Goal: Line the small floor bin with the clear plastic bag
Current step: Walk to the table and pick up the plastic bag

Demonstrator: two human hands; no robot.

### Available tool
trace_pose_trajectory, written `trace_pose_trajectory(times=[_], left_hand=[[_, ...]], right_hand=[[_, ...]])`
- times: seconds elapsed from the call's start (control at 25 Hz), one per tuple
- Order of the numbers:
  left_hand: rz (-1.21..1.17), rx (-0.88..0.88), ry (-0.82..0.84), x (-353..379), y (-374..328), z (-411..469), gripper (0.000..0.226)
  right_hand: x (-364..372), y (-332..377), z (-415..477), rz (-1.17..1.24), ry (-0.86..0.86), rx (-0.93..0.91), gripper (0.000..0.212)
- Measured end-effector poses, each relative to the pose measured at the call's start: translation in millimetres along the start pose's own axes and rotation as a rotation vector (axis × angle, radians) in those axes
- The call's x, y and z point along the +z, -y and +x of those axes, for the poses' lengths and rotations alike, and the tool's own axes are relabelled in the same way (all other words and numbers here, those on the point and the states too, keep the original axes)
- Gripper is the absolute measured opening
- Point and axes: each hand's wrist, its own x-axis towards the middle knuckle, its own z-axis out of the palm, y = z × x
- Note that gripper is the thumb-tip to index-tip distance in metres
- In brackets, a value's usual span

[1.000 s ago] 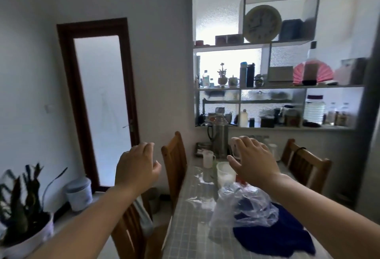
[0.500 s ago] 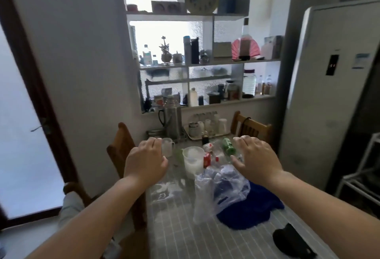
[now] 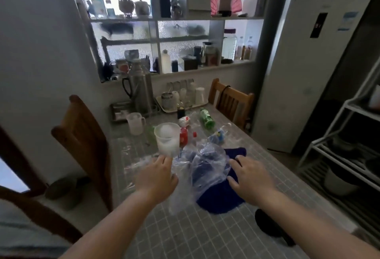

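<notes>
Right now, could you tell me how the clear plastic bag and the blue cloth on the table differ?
The clear plastic bag is see-through and crumpled into a puffy heap; the blue cloth is opaque and lies flat. The bag sits partly on top of the cloth. Both rest on the tiled table between the left hand and right hand.

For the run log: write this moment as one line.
stage: reaching | left hand: open, at clear plastic bag | right hand: open, over blue cloth | bin: not in view

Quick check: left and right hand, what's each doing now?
Left hand: open, at the crumpled clear plastic bag; grip cannot be told.
Right hand: open, fingers spread, holding nothing.
</notes>
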Motion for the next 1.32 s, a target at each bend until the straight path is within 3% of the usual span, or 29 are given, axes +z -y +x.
trace_pose_trajectory(times=[0.16,0.24,0.36,0.48,0.6,0.68,0.88,1.04,1.16,1.32], left_hand=[[0.019,-0.120,0.193,66,-4,18,0.051],[-0.009,-0.246,0.296,98,-4,20,0.074],[-0.271,-0.511,0.499,135,1,18,0.106],[-0.329,-0.560,0.689,158,10,16,0.092],[-0.351,-0.504,0.563,160,12,13,0.055],[-0.386,-0.487,0.471,150,11,16,0.044],[-0.467,-0.481,0.225,90,22,21,0.016],[-0.479,-0.510,0.006,27,48,9,0.028],[-0.540,-0.546,-0.103,-21,75,-19,0.031],[-0.717,-0.562,-0.230,-73,112,-69,0.012]], right_hand=[[60,-17,30,0.031,0.124,0.016,0.065],[85,-22,43,0.067,0.166,0.040,0.077],[114,-23,58,0.131,0.188,0.061,0.080],[135,-19,70,0.138,0.104,0.021,0.061],[136,-18,78,0.141,-0.019,-0.060,0.040],[126,-18,81,0.123,-0.100,-0.116,0.026],[75,0,94,0.171,-0.238,-0.185,0.019],[23,35,98,0.240,-0.348,-0.186,0.010],[-14,73,90,0.272,-0.404,-0.241,0.016],[-49,138,63,0.283,-0.448,-0.326,0.018]])
